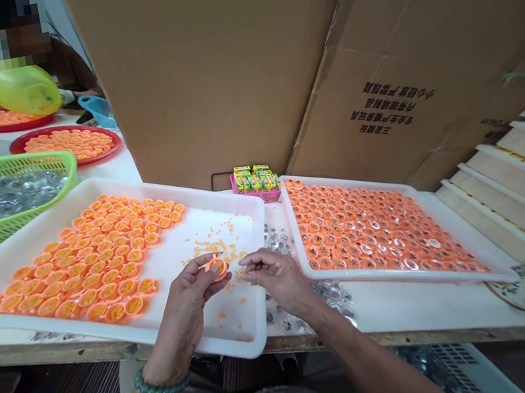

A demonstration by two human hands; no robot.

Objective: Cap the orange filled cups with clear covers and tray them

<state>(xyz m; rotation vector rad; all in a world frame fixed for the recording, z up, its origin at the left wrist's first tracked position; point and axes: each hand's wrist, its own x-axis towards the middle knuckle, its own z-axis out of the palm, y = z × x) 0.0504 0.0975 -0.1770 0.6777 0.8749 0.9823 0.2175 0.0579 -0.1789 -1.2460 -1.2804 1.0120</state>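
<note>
Orange cup [219, 268], round, smooth-rimmed, sits in left fingers [200, 279]; right fingers [259, 260] near.

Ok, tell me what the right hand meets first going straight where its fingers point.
Probably the orange cup held by the left hand, though depth is hard to judge.

Upside-down black Chinese lettering [386, 108] on cardboard [228, 60]; wording unclear.
</note>
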